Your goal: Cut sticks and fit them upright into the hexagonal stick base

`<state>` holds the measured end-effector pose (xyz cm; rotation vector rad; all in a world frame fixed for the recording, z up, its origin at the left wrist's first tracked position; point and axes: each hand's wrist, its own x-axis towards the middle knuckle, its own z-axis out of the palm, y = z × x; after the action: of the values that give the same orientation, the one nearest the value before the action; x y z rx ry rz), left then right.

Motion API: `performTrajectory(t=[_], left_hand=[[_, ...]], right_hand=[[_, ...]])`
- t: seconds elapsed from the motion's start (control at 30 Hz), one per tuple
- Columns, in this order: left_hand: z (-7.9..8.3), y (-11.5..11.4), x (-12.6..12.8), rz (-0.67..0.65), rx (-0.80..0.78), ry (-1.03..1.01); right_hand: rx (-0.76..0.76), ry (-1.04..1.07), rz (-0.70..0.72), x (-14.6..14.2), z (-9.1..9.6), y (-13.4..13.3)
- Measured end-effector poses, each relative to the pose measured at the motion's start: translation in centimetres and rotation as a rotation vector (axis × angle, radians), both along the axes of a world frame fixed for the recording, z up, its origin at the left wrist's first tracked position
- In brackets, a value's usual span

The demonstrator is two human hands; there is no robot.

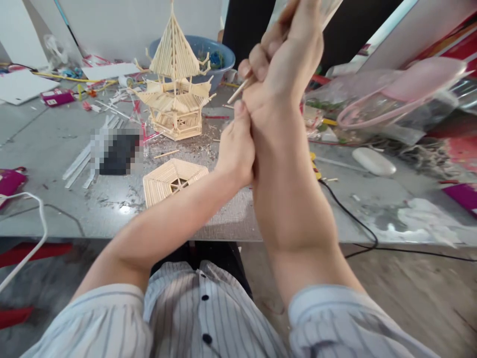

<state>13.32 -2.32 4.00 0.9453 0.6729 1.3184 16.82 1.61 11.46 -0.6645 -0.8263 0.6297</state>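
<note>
Table (231,223), near edge close to hexagonal panel (160,180); right hand (288,54) grasping stick (235,94); left hand (237,146), hold unclear.

A Messy Craft Room

This looks like a small workshop for crafts. A little tower (167,99) made of sticks stands on a big gray table (48,139), and a flat six-sided piece (160,181) made the same way lies near it. Loose sticks (166,154), crumbs (203,149), white strips (80,161) and plastic bags (398,124) are all over. A blue tub (228,55) sits at the back. I can't tell if this is in someone's home.
</note>
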Motion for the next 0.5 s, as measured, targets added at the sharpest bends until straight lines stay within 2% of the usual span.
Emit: performTrajectory(t=[0.1,0.17,0.23,0.3,0.37,0.43,0.5], left_hand=[[-0.3,0.8,0.6,-0.042,-0.102,-0.071],[-0.6,2.2,0.2,-0.053,-0.145,-0.066],[-1.4,4.0,-0.6,-0.046,-0.11,-0.019],[-2.7,6.2,-1.8,0.02,-0.015,0.104],[-4.3,8.5,-3.3,0.073,0.064,0.324],[-5.6,10.5,-4.7,0.105,0.129,0.535],[-6.2,11.8,-6.0,0.146,0.179,0.67]], right_hand=[[-0.037,-0.059,0.01,-0.5,-0.5,2.5],[-0.138,-0.095,0.066,-0.8,-1.7,4.6],[-0.166,-0.12,0.095,-1.2,-3.0,6.7],[-0.193,-0.151,0.111,-1.6,-4.2,8.2],[-0.218,-0.182,0.136,-1.8,-5.0,9.0],[-0.247,-0.206,0.165,-1.6,-5.3,9.2],[-0.275,-0.213,0.18,-1.1,-5.2,9.0]])
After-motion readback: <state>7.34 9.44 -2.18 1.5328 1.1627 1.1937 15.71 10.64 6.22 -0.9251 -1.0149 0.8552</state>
